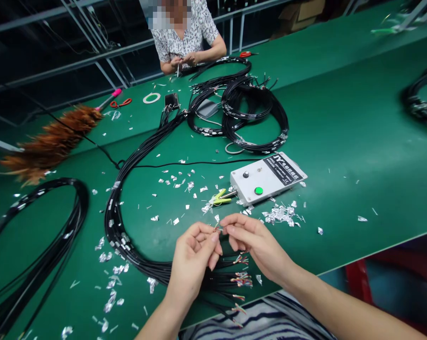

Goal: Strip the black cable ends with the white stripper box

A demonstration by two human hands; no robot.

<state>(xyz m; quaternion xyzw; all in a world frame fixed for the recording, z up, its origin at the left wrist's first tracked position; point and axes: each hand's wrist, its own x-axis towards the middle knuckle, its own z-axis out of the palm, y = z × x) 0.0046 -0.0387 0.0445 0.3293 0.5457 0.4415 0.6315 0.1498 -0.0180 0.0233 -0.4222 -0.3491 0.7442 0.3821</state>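
Note:
My left hand (199, 252) pinches a cable end, and thin coloured wires (217, 227) poke up between its thumb and fingers. Close against it, my right hand (251, 236) has thumb and forefinger pressed together at the same wires; the exact grip is too small to make out. Below both hands lies a bundle of black cables (153, 268), its stripped ends (241, 279) fanned out in red, white and blue strands near the table edge. Just beyond my hands stands a grey control box (251, 182) with a green button, a knob and a yellow-green clip (220, 198).
Foil scraps (280, 214) litter the green table (341, 179). Coiled black cables (282, 127) lie behind the box, another coil (81, 203) at left. A feather duster (57, 141), red-handled scissors (121, 103) and a tape roll (151, 97) lie farther back. A co-worker (188, 38) sits opposite.

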